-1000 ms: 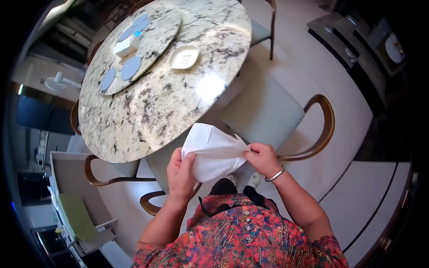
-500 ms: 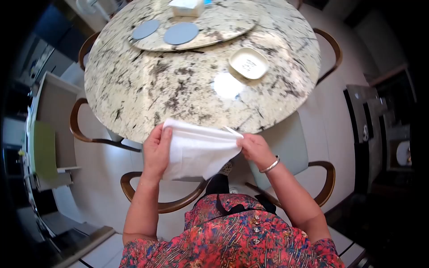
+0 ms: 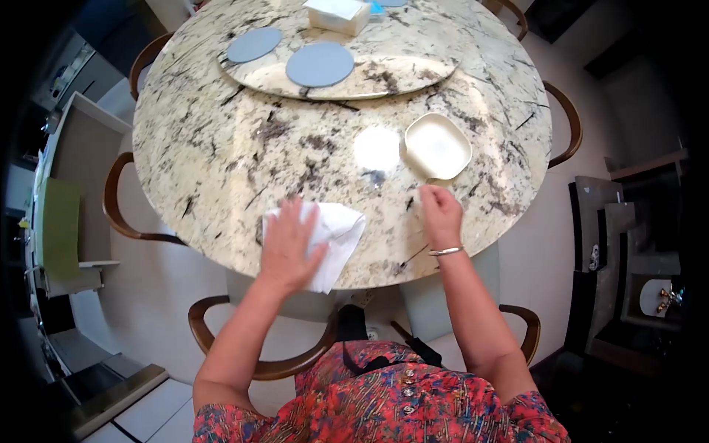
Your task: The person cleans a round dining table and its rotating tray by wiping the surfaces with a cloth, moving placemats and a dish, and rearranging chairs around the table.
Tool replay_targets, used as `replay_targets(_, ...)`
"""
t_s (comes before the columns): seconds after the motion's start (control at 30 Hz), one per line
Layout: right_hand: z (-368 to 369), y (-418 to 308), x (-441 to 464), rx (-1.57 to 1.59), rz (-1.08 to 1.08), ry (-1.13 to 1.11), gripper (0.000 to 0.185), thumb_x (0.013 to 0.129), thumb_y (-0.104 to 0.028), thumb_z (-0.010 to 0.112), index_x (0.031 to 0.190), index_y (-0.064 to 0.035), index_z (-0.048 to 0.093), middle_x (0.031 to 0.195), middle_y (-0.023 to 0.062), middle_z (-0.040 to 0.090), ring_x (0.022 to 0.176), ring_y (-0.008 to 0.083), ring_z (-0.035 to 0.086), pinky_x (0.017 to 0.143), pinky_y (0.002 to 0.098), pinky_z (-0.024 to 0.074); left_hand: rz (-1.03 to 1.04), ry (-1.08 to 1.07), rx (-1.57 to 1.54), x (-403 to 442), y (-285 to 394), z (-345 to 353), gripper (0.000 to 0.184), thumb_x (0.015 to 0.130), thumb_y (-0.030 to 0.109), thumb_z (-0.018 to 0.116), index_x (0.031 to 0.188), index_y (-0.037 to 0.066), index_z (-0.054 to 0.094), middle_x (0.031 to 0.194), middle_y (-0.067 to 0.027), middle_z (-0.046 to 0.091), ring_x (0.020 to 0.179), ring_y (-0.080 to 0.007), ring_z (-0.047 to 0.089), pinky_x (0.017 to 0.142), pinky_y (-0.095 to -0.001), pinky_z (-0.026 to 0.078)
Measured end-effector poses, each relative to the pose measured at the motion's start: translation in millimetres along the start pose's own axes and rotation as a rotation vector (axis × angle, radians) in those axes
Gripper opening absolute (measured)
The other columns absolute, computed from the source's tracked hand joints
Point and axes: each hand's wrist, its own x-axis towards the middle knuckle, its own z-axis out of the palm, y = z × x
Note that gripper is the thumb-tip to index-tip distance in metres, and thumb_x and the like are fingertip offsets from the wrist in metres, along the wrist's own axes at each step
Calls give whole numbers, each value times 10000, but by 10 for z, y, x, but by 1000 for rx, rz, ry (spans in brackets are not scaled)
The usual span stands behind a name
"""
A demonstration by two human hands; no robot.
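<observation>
A white cloth [image 3: 341, 235] lies folded on the marble table [image 3: 199, 170] near its front edge, one corner hanging toward the rim. My left hand [image 3: 292, 240] rests on the left part of the cloth with its fingers spread. My right hand [image 3: 442, 214] is closed beside the near edge of a cream square dish [image 3: 439, 146]. Whether those fingers grip anything is hidden.
A raised round marble tray [image 3: 399, 72] holds blue-grey round mats [image 3: 320, 64] and a tissue box [image 3: 337, 16]. Wooden-armed chairs [image 3: 122, 199] stand around the table. A green cloth [image 3: 59, 229] hangs at the left.
The white cloth has come down from between both hands onto the table. My right hand has let go of it and moved right, near the dish. My left hand has opened flat on the cloth.
</observation>
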Motion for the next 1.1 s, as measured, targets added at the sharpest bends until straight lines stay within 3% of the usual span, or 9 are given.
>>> replay_targets(0.07, -344, 46, 255, -277, 124, 226, 418, 823, -413, 657, 860, 2, 693, 772, 128, 683, 725, 191, 643, 700, 294, 496, 75, -198, 8, 171, 8, 159, 674, 910, 469, 494, 1452, 109, 318, 1470, -243, 293, 1381, -403, 243, 1113, -521, 195)
replay_targets(0.27, -638, -317, 954, -801, 318, -12, 594, 776, -588, 595, 826, -6, 703, 843, 215, 677, 818, 367, 650, 771, 403, 505, -735, 22, 271, 1165, -1141, 229, 645, 936, 509, 393, 1451, 126, 335, 1512, -222, 227, 1416, -370, 168, 1131, -522, 124)
replay_targets(0.37, -651, -80, 1090, -725, 301, -7, 500, 758, -472, 601, 779, 21, 683, 775, 207, 671, 741, 366, 641, 714, 411, 506, -760, -34, 209, 1782, -1058, 172, 631, 943, 479, 383, 1442, 95, 342, 1506, -223, 240, 1411, -370, 182, 1126, -520, 146)
replay_targets(0.53, -1007, 84, 774, -433, 313, 20, 349, 749, -304, 632, 732, 44, 645, 630, 131, 633, 549, 190, 560, 554, 339, 460, -371, -249, 140, 2432, 74, 651, 693, 953, 537, 238, 1453, 60, 294, 1528, -180, 217, 1434, -329, 129, 1165, -445, 52)
replay_targets(0.6, -1308, 323, 448, -257, 222, 73, 280, 771, -234, 669, 747, 45, 648, 618, 71, 614, 572, 91, 519, 529, 288, 435, -241, -306, 125, 2602, 631, 767, 691, 953, 531, 240, 1466, 68, 261, 1531, -169, 215, 1438, -306, 128, 1169, -439, 27)
replay_targets(0.67, -1625, 314, 28, -228, 350, 73, 257, 812, -206, 685, 751, 41, 649, 652, 12, 611, 603, 55, 497, 532, 260, 426, -133, -201, 12, 2802, 958, 972, 700, 916, 521, 366, 1423, 38, 341, 1482, -199, 300, 1378, -336, 268, 1148, -465, 122)
replay_targets(0.87, -2194, 222, -1246, -77, 677, 195, 226, 840, -190, 688, 767, 21, 657, 678, -35, 596, 609, 39, 496, 514, 224, 398, 134, -108, -70, 3673, 1564, 1410, 689, 885, 510, 453, 1383, 38, 390, 1414, -204, 403, 1309, -317, 388, 1075, -368, 324)
replay_targets(1.03, -2281, 136, -1832, 108, 861, 397, 196, 838, -176, 685, 787, 12, 668, 668, -31, 592, 558, 39, 473, 489, 208, 362, -23, -204, -142, 4095, 2131, 1525, 728, 905, 555, 381, 1440, 66, 322, 1474, -158, 345, 1368, -280, 324, 1106, -363, 284)
replay_targets(1.1, -2317, 199, -1904, 144, 834, 410, 186, 840, -179, 679, 800, 3, 669, 648, -31, 581, 532, 35, 460, 473, 207, 347, 273, -231, -73, 4011, 2398, 1599, 668, 935, 528, 348, 1443, 95, 331, 1511, -141, 278, 1412, -263, 225, 1144, -374, 189)
